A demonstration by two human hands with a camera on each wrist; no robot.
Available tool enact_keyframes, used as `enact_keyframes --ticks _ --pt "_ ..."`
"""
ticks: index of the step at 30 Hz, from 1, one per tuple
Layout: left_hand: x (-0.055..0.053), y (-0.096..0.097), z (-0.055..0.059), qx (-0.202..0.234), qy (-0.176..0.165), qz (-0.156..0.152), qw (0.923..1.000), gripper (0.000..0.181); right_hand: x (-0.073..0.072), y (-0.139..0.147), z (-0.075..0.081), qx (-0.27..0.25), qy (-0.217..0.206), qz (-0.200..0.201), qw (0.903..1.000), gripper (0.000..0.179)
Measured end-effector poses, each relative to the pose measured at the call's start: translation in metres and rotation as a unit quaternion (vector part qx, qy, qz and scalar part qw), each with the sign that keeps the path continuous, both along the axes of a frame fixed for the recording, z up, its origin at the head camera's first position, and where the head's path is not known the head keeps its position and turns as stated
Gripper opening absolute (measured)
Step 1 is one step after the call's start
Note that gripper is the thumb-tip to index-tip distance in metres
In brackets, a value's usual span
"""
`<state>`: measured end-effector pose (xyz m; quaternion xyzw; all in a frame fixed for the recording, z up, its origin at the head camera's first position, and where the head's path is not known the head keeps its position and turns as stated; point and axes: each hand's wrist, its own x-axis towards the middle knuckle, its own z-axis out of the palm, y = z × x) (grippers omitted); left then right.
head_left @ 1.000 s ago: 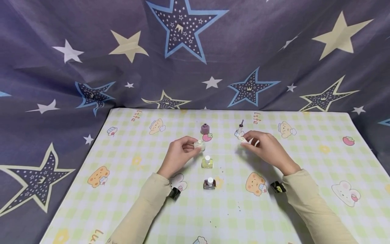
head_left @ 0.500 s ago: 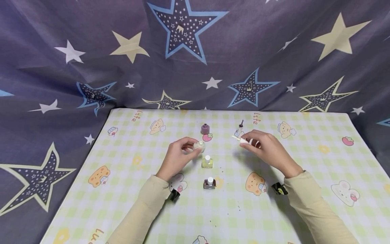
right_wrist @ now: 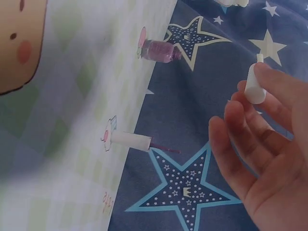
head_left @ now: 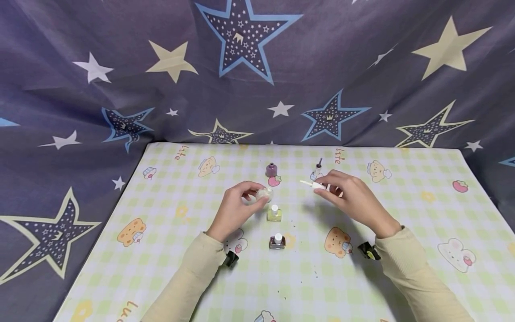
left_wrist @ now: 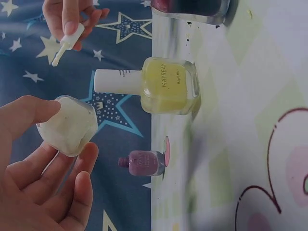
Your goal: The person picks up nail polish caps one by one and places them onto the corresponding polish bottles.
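My left hand (head_left: 236, 206) pinches a small bottle of white nail polish (left_wrist: 70, 126) between thumb and fingers. The bottle has no cap and is held tilted above the table. My right hand (head_left: 354, 196) holds a white nail polish cap (right_wrist: 255, 85) by its sides, its pale-coated brush (left_wrist: 58, 55) pointing left toward that bottle, with a gap between them. Behind the hands stands an uncapped purple nail polish bottle (head_left: 271, 170). Its side neighbour is another white cap (right_wrist: 131, 140), standing on its top end with a purple-coated brush sticking up.
In front of the held bottle stands a capped yellow nail polish bottle (head_left: 274, 215). Nearer still is a capped dark nail polish bottle (head_left: 277, 243). Small dark specks dot the checked tablecloth (head_left: 297, 295). A star-patterned curtain (head_left: 249, 103) hangs along the table's back edge.
My right hand has turned the held cap, so its brush has swung into view and now points left. My left hand has tilted the white bottle slightly and shifted it a little right.
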<state>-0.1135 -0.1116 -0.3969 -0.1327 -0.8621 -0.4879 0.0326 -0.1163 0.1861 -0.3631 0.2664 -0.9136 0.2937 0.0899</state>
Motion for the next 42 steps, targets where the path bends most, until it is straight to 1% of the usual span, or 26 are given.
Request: enact_keyframes --ticks 6,11,21,27,42 --pt "0.004 0.002 0.003 -0.011 0.021 -0.003 0.9997 0.024 0.004 -0.005 0.003 -0.001 0.015 0.011 0.9998 0.018" --pt "0.007 0.003 0.006 -0.027 0.045 -0.009 0.9986 0.022 0.006 -0.008 0.005 0.001 0.031 0.022 0.9993 0.017" --pt "0.011 0.006 0.011 -0.050 0.080 -0.025 0.9952 0.021 0.009 -0.018 0.008 0.003 0.041 0.039 0.9984 0.018" --pt "0.013 0.009 0.016 -0.060 0.089 -0.031 0.9937 0.021 0.009 -0.023 0.010 0.005 0.055 0.050 0.9972 0.018" --pt "0.013 0.013 0.017 -0.068 0.095 -0.036 0.9925 0.021 0.009 -0.028 0.009 0.008 0.055 0.068 0.9961 0.019"
